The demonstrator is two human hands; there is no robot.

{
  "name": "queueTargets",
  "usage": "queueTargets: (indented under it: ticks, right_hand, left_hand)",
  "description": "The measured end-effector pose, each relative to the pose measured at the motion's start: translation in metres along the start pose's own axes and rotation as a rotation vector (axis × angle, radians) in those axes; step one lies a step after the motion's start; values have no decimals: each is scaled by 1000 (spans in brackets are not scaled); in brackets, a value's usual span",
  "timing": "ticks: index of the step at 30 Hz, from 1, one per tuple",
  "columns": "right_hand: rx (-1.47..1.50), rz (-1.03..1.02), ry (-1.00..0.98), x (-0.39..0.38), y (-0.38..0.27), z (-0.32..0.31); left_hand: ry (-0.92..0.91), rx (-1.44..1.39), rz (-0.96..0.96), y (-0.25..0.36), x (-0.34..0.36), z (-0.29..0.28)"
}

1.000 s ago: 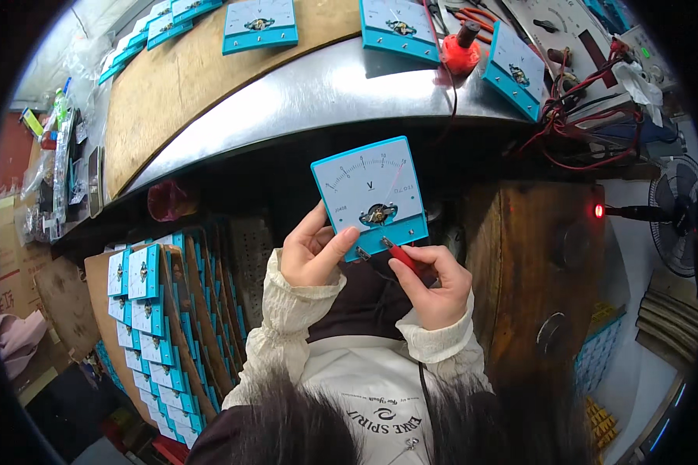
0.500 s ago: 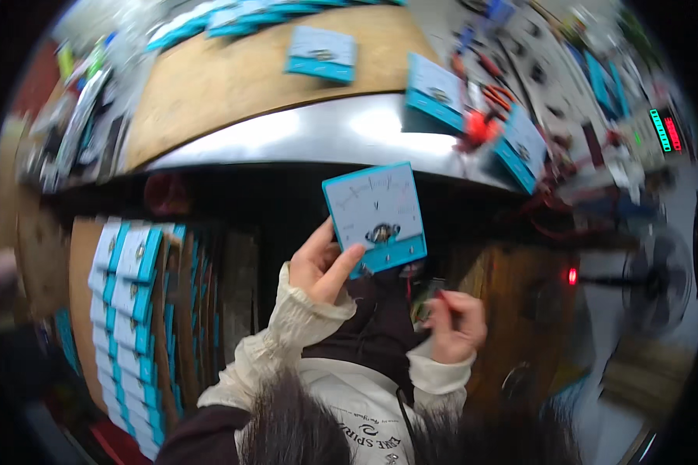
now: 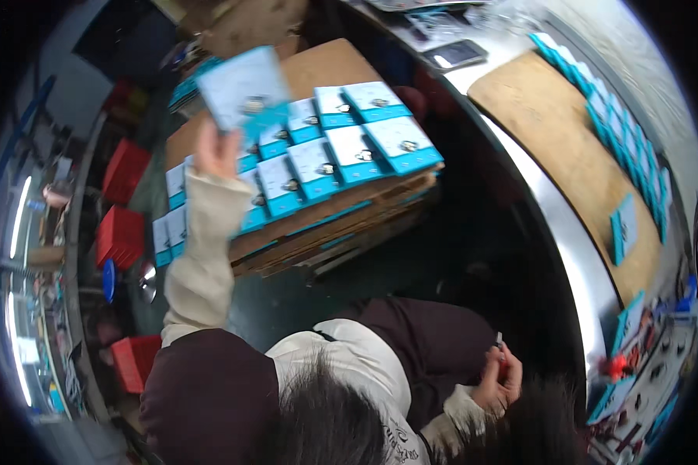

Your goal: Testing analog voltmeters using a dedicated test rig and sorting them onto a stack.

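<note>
Overhead, the left hand [image 3: 215,151] grips a blue-and-white meter [image 3: 244,89], raised above rows of like meters [image 3: 341,151] on stacked boards [image 3: 326,232]. Down by the lap, the right hand [image 3: 500,380] pinches a red probe [image 3: 502,360].

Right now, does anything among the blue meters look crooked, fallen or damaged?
Nothing clearly stands out. The meters on the stacked boards lie in tidy rows. The left hand holds one blue meter above them; it is blurred. The right hand holds a small red tool near the lap. No damage visible.
</note>
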State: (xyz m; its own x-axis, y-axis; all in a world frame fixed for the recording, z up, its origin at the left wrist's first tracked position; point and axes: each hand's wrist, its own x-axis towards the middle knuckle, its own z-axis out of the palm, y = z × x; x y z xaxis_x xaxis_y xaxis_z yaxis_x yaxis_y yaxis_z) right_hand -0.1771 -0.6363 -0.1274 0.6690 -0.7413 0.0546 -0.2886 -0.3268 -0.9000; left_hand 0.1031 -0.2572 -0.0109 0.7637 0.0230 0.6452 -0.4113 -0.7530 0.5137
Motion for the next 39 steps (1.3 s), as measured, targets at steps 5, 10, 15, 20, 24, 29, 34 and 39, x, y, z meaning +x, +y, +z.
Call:
queueTargets:
  ticks: [5,10,15,20,24,29,34,39]
  right_hand:
    - [-186,91,-26,25,60,-18]
    - [-157,24,50,27,48,-21]
    - [-126,83,78,17,43,-23]
    - [-161,76,129,6,65,-35]
    - [-27,138,97,3,55,-37]
    - [-205,-79,336,-2,20,-37]
    - [-225,-160,279,-20,-10,-46]
    - [-325,-68,282,-37,-8,-45]
  left_hand:
    - [247,273,-161,-175,22,-157]
    - [281,169,-714,-264,-27,-216]
    - [-209,632,-605,-255,-50,-208]
    - [-539,1069,-629,-196,-8,-184]
    - [-127,997,-391,-102,34,-99]
    - [-411,-436,12,63,57,107]
    - [-795,-811,698,246,13,264]
    - [-964,-162,748,358,-2,342]
